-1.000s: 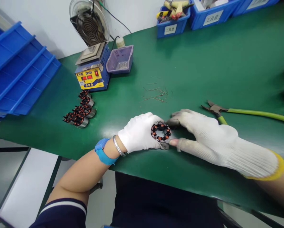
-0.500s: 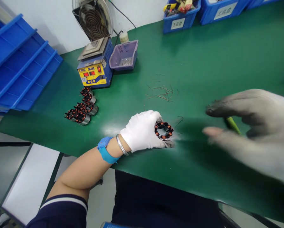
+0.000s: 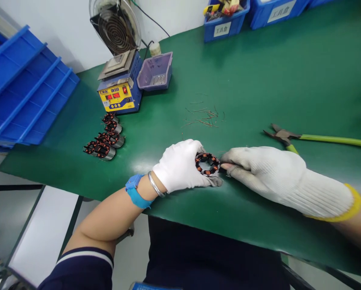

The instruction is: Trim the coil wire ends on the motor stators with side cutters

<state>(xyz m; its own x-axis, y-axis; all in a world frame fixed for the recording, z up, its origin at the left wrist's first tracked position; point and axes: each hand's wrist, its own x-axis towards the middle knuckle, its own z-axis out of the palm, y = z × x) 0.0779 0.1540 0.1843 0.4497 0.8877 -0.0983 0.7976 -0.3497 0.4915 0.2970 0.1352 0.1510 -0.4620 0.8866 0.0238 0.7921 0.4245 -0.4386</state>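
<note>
My left hand (image 3: pixel 179 166), in a white glove, is wrapped round a small motor stator (image 3: pixel 207 163) with copper windings and holds it on the green bench mat (image 3: pixel 253 88). My right hand (image 3: pixel 268 171), also gloved, lies just right of the stator with thumb and forefinger pinched together at its edge. What the fingertips grip is too small to make out. Green-handled cutters (image 3: pixel 307 137) lie on the mat behind my right hand.
Several finished stators (image 3: pixel 104 139) sit in a cluster at the left. Behind them stand a solder pot (image 3: pixel 120 86) with a small fan and a purple tray (image 3: pixel 155 72). Cut wire scraps (image 3: pixel 203 116) lie mid-mat. Blue bins (image 3: pixel 224 20) line the back, blue trays (image 3: pixel 23 84) the left.
My right hand swung up and away to the right, close to the camera, then came back down to the stator's right edge. My left hand kept holding the stator in place.
</note>
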